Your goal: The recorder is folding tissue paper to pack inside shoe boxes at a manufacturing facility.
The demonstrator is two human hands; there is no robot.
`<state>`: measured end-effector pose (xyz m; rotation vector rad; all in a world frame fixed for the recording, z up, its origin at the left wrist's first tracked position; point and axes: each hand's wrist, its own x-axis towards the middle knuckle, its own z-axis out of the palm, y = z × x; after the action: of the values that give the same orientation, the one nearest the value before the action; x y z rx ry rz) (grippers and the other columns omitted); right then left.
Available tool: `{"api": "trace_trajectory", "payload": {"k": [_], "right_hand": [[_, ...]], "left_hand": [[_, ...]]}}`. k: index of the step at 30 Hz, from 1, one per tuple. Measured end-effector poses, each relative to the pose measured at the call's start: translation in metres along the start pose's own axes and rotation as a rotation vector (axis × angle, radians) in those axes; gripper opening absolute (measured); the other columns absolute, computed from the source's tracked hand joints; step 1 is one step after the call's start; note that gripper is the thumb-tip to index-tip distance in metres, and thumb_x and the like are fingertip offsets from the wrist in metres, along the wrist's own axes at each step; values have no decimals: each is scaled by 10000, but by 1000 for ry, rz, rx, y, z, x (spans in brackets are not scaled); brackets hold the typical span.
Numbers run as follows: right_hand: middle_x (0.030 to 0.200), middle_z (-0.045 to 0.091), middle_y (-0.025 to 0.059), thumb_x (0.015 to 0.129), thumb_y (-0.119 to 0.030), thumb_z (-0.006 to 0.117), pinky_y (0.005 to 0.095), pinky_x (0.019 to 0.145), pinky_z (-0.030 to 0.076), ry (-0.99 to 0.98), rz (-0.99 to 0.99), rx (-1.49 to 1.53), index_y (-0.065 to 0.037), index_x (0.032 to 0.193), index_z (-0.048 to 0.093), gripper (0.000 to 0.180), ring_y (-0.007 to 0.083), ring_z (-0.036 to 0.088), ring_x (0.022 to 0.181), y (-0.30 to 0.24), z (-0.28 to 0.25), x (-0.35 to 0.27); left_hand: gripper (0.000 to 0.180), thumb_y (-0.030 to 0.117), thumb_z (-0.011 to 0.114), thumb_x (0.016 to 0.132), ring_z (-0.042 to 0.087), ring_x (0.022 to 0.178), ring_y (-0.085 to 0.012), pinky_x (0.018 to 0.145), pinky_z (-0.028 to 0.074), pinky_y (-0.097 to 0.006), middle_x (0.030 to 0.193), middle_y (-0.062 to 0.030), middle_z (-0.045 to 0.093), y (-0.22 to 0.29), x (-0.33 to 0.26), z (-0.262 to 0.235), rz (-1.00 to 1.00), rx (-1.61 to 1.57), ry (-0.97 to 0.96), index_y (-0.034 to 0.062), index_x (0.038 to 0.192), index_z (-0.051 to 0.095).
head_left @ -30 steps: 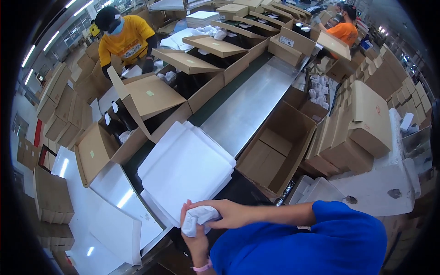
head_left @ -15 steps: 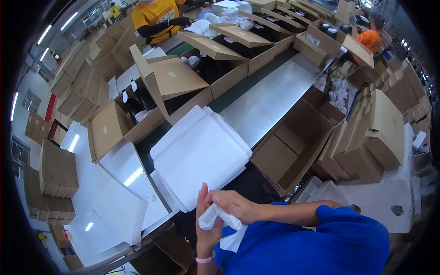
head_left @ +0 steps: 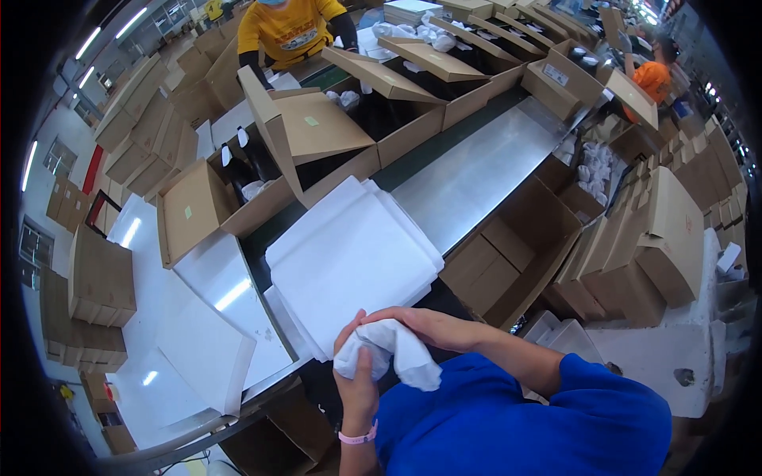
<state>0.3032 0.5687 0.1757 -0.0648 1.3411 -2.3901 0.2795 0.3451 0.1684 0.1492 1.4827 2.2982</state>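
Crumpled white tissue paper (head_left: pixel 401 355) is bunched between my two hands, one end hanging loose toward my blue shirt. My left hand (head_left: pixel 359 390), with a pink band at the wrist, is closed around the bunch, thumb in front. From the right, my right hand (head_left: pixel 432 328) curls over the top of the paper, its fingers partly hidden behind it. Just beyond both hands lies a stack of flat white paper sheets (head_left: pixel 349 258), its edges unevenly fanned. Whether anything is wrapped inside the bunch cannot be seen.
Open cardboard boxes (head_left: pixel 341 170) holding dark items and white paper line the belt. A metal surface (head_left: pixel 480 166) runs beside a deep carton (head_left: pixel 508 262). Folded boxes (head_left: pixel 635 246) stand at right. Across the belt is a person in yellow (head_left: pixel 290 32); another wears orange (head_left: pixel 652 79).
The paper in my hands has become a fuller, rounder bunch, and my right hand has moved slightly right and up over it. The person in yellow has shifted right and leaned closer.
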Motion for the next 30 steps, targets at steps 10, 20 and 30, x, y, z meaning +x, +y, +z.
{"api": "trace_trajectory", "payload": {"k": [10, 20, 30], "right_hand": [[1432, 762, 114, 1094, -56, 741, 384, 1153, 562, 271, -162, -339, -60, 1587, 636, 504, 202, 719, 1324, 18, 19, 9], [1400, 772, 132, 1055, 35, 669, 366, 1125, 567, 465, -339, -423, -31, 1542, 661, 491, 214, 737, 1295, 25, 45, 21], [1829, 303, 249, 1178, -758, 306, 496, 1392, 229, 178, -319, -413, 41, 1810, 187, 1027, 376, 301, 1705, 20, 33, 14]], "left_hand": [[805, 279, 778, 1102, 428, 1658, -334, 1371, 346, -497, 1843, -207, 365, -13, -3, 6, 74, 163, -47, 24, 1753, 378], [706, 493, 598, 1196, 375, 1687, -389, 1360, 346, -521, 1858, -265, 290, -34, 9, 11, 400, 477, -21, 78, 1727, 388], [724, 444, 622, 1193, 372, 1690, -406, 1356, 352, -533, 1843, -263, 309, -37, 19, 4, 457, 424, -101, 92, 1758, 337]]}}
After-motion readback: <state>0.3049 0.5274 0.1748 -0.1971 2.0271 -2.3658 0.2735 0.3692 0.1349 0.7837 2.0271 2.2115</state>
